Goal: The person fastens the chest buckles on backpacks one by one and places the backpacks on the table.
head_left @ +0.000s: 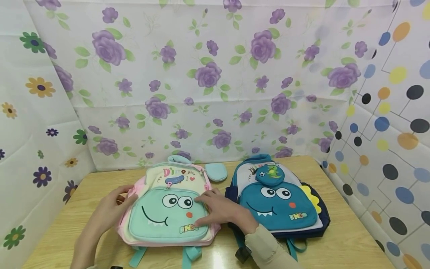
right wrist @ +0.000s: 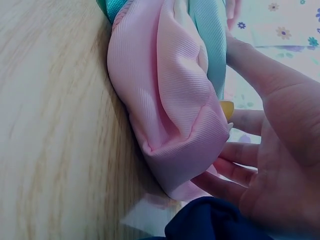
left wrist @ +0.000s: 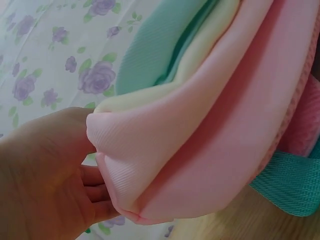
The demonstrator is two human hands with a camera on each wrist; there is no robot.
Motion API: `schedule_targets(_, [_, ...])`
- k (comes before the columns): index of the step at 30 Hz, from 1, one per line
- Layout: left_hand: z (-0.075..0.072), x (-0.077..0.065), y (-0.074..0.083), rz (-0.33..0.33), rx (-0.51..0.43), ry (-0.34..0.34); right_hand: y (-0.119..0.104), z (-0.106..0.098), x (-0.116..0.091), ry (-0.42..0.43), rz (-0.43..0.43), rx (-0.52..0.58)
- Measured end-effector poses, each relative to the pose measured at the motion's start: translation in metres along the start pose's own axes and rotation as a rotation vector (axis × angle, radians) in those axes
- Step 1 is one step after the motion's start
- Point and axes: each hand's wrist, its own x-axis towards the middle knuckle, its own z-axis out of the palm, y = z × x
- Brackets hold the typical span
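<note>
A child's backpack (head_left: 151, 218) in mint, cream and pink lies face up on the table, with a smiling, big-eyed face on its front pocket. My left hand (head_left: 112, 207) holds its left side, thumb toward the front. In the left wrist view the fingers of this left hand (left wrist: 60, 170) pass behind the pink side panel (left wrist: 200, 150), their tips hidden. My right hand (head_left: 223, 209) spans the right side, thumb on the mint pocket. The right wrist view shows the right hand's fingers (right wrist: 247, 152) round the pink side (right wrist: 175, 120), tips partly hidden.
A blue backpack (head_left: 279, 209) with a matching face and yellow spikes lies close by on the right. A small light-blue pouch (head_left: 216, 172) sits behind the gap between the bags. Mint straps (head_left: 193, 254) stick out toward me. Patterned cloths (head_left: 215, 104) enclose the wooden table (head_left: 349, 231).
</note>
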Motion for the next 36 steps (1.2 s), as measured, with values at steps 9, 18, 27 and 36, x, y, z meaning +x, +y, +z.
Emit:
schedule_targets(9, [-0.012, -0.003, 0.011, 0.008, 0.007, 0.084, -0.005, 0.002, 0.003, 0.010, -0.016, 0.015])
schedule_targets(18, [-0.022, -0.007, 0.019, 0.046, -0.038, 0.158, -0.012, 0.004, 0.008, 0.006, -0.037, 0.024])
schedule_targets(27, [-0.036, -0.010, 0.026, 0.041, -0.100, 0.155, -0.019, 0.009, 0.018, 0.008, -0.076, -0.004])
schedule_targets(36, [-0.043, -0.010, 0.036, 0.106, -0.132, 0.207, -0.022, 0.007, 0.022, -0.029, -0.081, 0.036])
